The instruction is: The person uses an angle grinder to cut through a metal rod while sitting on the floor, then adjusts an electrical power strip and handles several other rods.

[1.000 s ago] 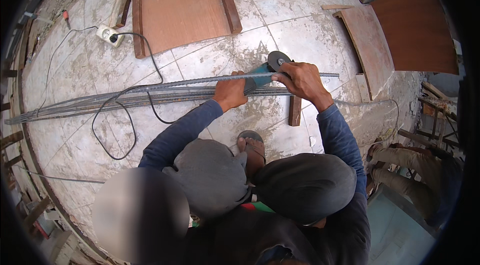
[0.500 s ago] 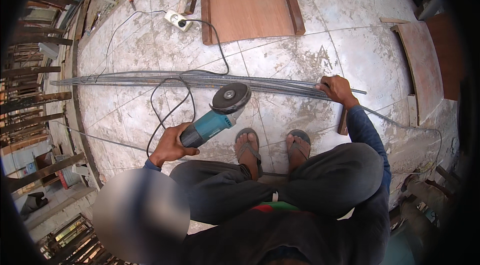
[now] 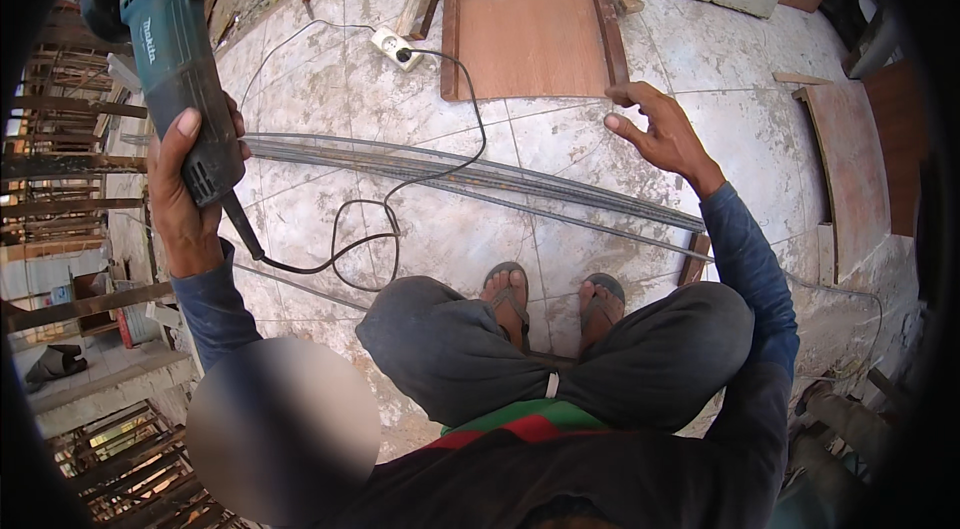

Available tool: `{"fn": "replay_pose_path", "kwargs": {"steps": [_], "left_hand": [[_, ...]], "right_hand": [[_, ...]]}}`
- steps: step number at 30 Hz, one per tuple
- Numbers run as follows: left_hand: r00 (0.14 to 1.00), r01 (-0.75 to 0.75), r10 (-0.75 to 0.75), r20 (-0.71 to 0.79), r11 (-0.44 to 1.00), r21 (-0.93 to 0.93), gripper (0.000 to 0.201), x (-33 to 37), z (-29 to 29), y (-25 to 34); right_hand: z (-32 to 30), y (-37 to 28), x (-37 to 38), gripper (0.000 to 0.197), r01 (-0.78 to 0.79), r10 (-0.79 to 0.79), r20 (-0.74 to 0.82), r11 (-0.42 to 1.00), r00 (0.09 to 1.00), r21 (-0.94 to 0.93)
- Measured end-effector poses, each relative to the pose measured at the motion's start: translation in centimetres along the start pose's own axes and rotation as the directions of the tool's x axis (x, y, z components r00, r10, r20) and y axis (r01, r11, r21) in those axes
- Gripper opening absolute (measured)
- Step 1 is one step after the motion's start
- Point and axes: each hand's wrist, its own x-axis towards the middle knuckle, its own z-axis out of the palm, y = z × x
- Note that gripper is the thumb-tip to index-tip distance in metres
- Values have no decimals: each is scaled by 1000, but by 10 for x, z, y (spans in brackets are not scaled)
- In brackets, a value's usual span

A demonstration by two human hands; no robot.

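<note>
My left hand [image 3: 192, 179] is wrapped round the dark body of a teal angle grinder [image 3: 170, 54], raised at the far left with its disc uppermost. From the grinder's rear end a black cord [image 3: 300, 267] loops over the floor. A bundle of thin steel rebar rods [image 3: 480, 174] lies across the floor in front of my feet, and one rod sits slightly apart on the near side. My right hand [image 3: 665, 134] hovers above the rods' right end, thumb and fingers apart, holding nothing.
A white socket block [image 3: 393, 47] with the black plug in it lies near a brown wooden panel [image 3: 535, 44]. A short wood block [image 3: 694, 259] lies under the rods' right end. Boards [image 3: 845, 164] lean at the right. Wooden slats [image 3: 75, 164] line the left side.
The grinder has been lifted up and to the left in my left hand. My right hand has let go of the rebar and risen, its fingers opening. The rods' right end has shifted nearer.
</note>
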Motion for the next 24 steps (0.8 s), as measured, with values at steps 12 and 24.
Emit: {"fn": "replay_pose_path", "kwargs": {"steps": [12, 24], "left_hand": [[937, -332, 319, -138, 940, -82, 63, 39, 278, -72], [828, -545, 386, 408, 725, 421, 67, 31, 242, -188]], "right_hand": [[-4, -135, 88, 89, 222, 78, -444, 782, 892, 583], [0, -22, 90, 47, -321, 389, 115, 521, 914, 791]]}}
